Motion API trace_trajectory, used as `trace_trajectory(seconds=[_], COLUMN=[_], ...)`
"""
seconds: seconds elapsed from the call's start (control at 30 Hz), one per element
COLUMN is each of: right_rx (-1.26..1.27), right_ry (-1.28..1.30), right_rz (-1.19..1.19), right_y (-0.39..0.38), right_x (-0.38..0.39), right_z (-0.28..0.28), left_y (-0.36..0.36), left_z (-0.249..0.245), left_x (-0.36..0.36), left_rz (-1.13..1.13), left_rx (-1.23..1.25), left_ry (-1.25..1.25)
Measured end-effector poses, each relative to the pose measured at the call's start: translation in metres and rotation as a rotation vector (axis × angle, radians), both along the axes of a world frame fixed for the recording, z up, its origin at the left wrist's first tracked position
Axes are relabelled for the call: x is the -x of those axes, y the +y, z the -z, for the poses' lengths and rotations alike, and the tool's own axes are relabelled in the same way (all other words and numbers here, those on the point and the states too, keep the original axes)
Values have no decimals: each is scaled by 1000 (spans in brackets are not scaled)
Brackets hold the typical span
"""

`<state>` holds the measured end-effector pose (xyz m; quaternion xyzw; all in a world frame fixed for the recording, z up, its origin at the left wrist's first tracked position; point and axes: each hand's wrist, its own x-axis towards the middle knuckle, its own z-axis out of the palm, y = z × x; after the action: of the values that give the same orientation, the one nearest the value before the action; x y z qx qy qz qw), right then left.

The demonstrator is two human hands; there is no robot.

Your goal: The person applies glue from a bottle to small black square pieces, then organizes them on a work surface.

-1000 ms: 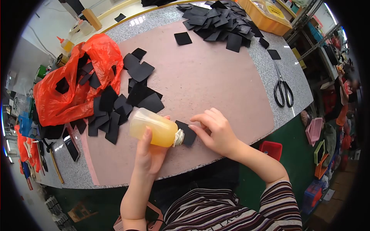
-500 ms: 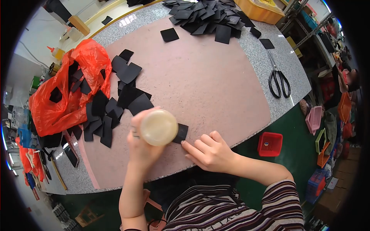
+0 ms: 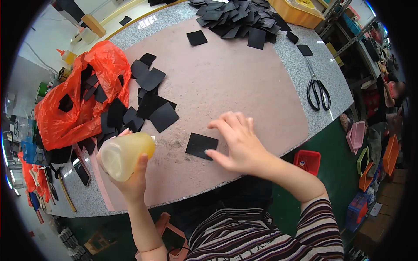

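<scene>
A squeeze bottle of yellowish liquid [image 3: 126, 154] is gripped in my left hand [image 3: 137, 178], tilted with its base toward me, over the pink mat's left front part. My right hand [image 3: 237, 143] has its fingers apart, thumb at the right edge of a flat black rectangular piece [image 3: 201, 146]. That piece lies on the pink mat [image 3: 235, 82] between the two hands. Loose black pieces [image 3: 164, 117] lie behind the bottle, beside a red plastic bag [image 3: 72, 124] that holds more of them.
At the back is a heap of black pieces [image 3: 239, 19] beside a yellow box [image 3: 298, 13]. Black-handled scissors [image 3: 318, 93] lie on the speckled tabletop at the right. A red basket [image 3: 307, 162] sits beyond the table edge. A person [image 3: 394, 89] is at the far right.
My left hand has moved left with the bottle, which has tipped to show its side. My right hand has moved up and its fingers have spread. The black piece between the hands is now fully uncovered.
</scene>
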<state>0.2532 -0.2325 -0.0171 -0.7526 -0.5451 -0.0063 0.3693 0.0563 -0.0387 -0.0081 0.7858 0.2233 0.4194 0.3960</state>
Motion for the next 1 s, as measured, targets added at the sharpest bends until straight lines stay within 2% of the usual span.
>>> trace_trajectory(seconds=[0.03, 0.1, 0.17, 0.23, 0.3, 0.4, 0.43, 0.47, 0.5, 0.53, 0.57, 0.63, 0.67, 0.73, 0.77, 0.8, 0.9, 0.93, 1.0], right_rx=[43, 146, 292, 77, 120, 5, 139, 178, 256, 254, 228, 175, 135, 269, 280, 399, 128, 50, 33], right_ry=[-9, 169, 563, 470, -183, -375, -187, -188, -118, -130, -48, 119, 387, 732, 617, 595, 109, 100, 51], right_rz=[-53, -164, -286, -79, 258, 108, -142, -240, -313, -306, -343, -406, -369, -289, -250, -171, -68, 12, -31], right_y=[9, 30, 51, 75, 99, 124, 131, 137, 143, 146, 146, 143, 127, 82, 62, 44, 16, 14, -3], right_x=[-8, -24, -39, -89, -136, -117, -100, -77, -61, -50, -49, -47, -44, -35, -30, -24, -12, -9, -6], right_z=[7, 3, -19, -34, -38, -24, -23, -15, -6, 4, 7, -1, -6, -31, -28, -27, 2, 4, 6], left_y=[-1, 1, -2, -2, 1, 7, 14, 28, 46, 57, 75, 78, 78, 72, 60, 42, -21, -34, -43], left_z=[-1, -4, -1, 2, 5, 7, 8, 14, 19, 16, 27, 20, 20, 24, 20, 12, 17, 20, 19], left_x=[6, 16, 31, 45, 55, 36, 24, 8, -10, -29, -37, -57, -53, -33, -24, -18, -23, -28, -40], left_rz=[-24, -58, -85, -90, -103, 20, 88, 157, 365, 389, 398, 123, 185, 312, 359, 395, 411, 403, 375], left_rx=[15, 42, 92, 132, 167, 527, 660, 893, 1130, 1221, 1281, 1248, 1228, 1196, 1153, 1171, 1283, 1325, 1286], left_ry=[-15, -39, -36, -32, -18, -276, -358, -500, -689, -733, -732, -616, -595, -549, -495, -474, -359, -315, -246])
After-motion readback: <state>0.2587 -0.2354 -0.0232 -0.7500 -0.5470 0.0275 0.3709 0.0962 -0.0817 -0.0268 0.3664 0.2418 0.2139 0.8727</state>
